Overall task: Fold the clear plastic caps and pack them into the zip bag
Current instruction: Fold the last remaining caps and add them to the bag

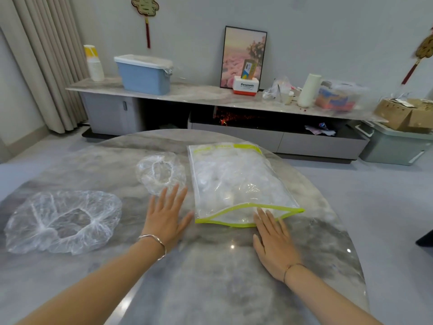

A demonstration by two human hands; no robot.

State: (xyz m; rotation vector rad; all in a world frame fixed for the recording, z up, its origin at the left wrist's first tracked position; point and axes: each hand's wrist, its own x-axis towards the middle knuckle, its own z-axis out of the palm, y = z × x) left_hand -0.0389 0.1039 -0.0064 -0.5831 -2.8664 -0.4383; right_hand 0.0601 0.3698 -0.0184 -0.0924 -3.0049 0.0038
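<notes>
Both hands flat, left hand (pixel 167 218) on table (pixel 210 277), right hand (pixel 273 242) fingertips touching zip bag (pixel 236 181) mouth

Glossy marble table (pixel 210 277); clear crinkly plastic caps (pixel 63 221), bag (pixel 234 179).

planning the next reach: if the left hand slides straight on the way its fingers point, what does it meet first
The small clear cap, just ahead of the left hand. The fingertips may be touching its near edge, but the depth is unclear.
</notes>
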